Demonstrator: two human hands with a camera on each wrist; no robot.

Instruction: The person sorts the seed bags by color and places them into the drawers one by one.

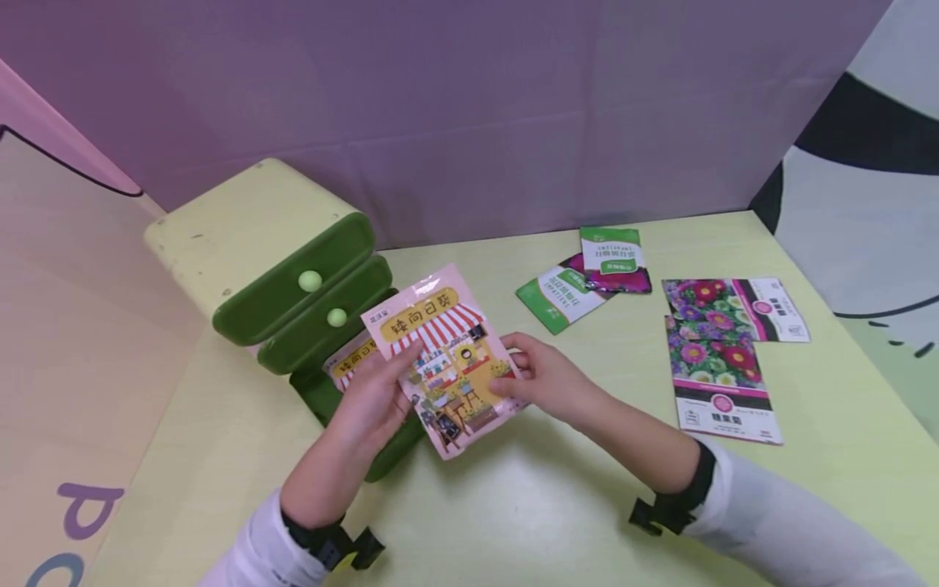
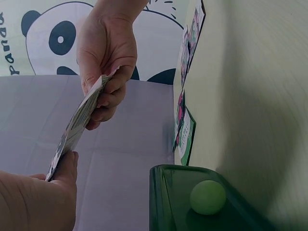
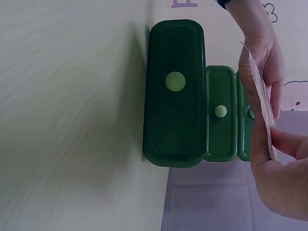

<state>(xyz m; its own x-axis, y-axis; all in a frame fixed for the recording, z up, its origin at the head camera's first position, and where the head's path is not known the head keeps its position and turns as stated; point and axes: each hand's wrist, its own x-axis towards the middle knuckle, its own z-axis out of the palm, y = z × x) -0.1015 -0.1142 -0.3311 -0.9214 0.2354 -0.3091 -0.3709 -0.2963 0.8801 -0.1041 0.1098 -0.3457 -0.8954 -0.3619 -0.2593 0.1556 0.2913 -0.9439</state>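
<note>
A pink seed packet (image 1: pixel 458 371) with a striped-awning shop picture is held up between both hands. My left hand (image 1: pixel 374 399) grips its left side, thumb lying across the front. On the opposite edge, my right hand (image 1: pixel 550 379) pinches it with the thumb in front and fingers behind. Seen nearly edge-on, the packet (image 2: pixel 79 118) slants between the hands in the left wrist view. Below and behind the left hand, the pulled-out bottom drawer (image 1: pixel 396 465) holds another pink packet (image 1: pixel 348 356), partly covered by that hand.
The cream cabinet (image 1: pixel 257 220) stands at the left, its upper green drawers (image 1: pixel 301 285) shut. Two green-and-white packets (image 1: pixel 561 297) overlap at the back of the table (image 1: pixel 550 522). Flower-picture packets (image 1: pixel 722 367) overlap at the right. A purple cloth (image 1: pixel 469 122) hangs behind.
</note>
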